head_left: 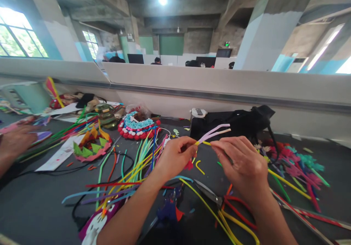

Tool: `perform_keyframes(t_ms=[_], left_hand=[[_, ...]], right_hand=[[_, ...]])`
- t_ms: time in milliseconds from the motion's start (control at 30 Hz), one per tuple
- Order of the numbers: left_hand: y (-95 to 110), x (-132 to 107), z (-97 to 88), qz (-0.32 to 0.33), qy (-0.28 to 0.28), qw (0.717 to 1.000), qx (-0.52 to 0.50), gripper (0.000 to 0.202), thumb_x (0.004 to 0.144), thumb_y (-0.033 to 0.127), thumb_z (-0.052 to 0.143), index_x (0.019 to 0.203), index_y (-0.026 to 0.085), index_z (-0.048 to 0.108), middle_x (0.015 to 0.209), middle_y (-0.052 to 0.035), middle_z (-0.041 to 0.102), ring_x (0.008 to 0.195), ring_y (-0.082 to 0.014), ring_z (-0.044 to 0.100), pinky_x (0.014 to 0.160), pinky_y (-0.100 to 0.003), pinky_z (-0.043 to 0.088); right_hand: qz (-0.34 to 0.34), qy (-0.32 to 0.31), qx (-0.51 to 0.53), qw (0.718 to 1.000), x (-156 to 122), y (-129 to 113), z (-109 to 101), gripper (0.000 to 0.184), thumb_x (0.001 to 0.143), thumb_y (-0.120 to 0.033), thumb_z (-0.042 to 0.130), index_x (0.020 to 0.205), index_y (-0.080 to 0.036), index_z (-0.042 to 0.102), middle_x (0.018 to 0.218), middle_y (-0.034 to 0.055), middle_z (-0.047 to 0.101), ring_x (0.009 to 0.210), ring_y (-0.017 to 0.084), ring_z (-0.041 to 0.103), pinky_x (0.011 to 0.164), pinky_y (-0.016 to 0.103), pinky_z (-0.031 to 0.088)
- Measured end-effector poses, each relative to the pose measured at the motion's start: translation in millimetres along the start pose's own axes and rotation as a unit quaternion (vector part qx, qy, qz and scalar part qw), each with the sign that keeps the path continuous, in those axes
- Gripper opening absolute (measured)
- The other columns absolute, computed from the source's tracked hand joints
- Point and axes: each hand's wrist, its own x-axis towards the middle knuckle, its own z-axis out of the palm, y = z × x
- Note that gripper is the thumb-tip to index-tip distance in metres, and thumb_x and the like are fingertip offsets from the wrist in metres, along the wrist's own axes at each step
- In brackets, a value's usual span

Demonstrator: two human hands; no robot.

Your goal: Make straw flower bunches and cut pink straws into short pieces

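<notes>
My left hand [177, 157] pinches a small bunch of pale lilac and cream pipe cleaners [212, 131], whose free ends point up and right. A yellow pipe cleaner [206, 143] crosses the bunch at the fingertips. Its other end is pinched between the thumb and fingers of my right hand [242, 161]. Below the hands lie scissors [210, 193] with red handles, and a long yellow pipe cleaner [204, 205] runs past them. Many loose coloured pipe cleaners [139, 161] spread beside and under my left forearm.
A blue, white and red beaded collar [138, 126] and a paper crown [91, 148] lie left of centre. Fluffy coloured flowers [298, 164] are at right. A black bag [236, 122] rests against the partition [219, 80]. Another person's hand [18, 139] is at far left.
</notes>
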Motion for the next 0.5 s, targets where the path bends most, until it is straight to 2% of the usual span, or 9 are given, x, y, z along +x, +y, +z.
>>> perform_keyframes(t_ms=[133,267,500], left_hand=[[-2,0,2.1,0.001,0.007,1.000,0.027,0.019,0.082,0.029,0.057,0.088,0.015,0.069,0.070,-0.0005,0.065,0.057,-0.0093,0.053,0.051,-0.019,0.039],[-9,1,3.9,0.048,0.042,0.993,0.098,0.019,0.081,0.026,0.058,0.089,0.018,0.072,0.078,-0.0030,0.068,0.069,-0.0134,0.060,0.061,-0.022,0.044],[-14,1,7.4,0.087,0.058,0.983,0.153,0.018,0.081,0.022,0.058,0.090,0.020,0.074,0.082,-0.0024,0.071,0.074,-0.0144,0.063,0.066,-0.023,0.047]], right_hand=[[-0.003,0.000,-0.035,0.999,0,0,-4,0.020,0.086,-0.008,0.058,0.095,-0.020,0.071,0.089,0.0039,0.067,0.084,0.020,0.056,0.076,0.031,0.047],[-0.013,-0.026,-0.066,0.997,0,2,-6,0.023,0.084,-0.008,0.055,0.096,-0.019,0.071,0.090,0.0058,0.065,0.085,0.022,0.054,0.074,0.033,0.046],[-0.014,-0.065,-0.080,0.995,0,2,-1,0.028,0.082,-0.004,0.057,0.096,-0.023,0.072,0.089,0.0041,0.065,0.086,0.022,0.054,0.075,0.032,0.044]])
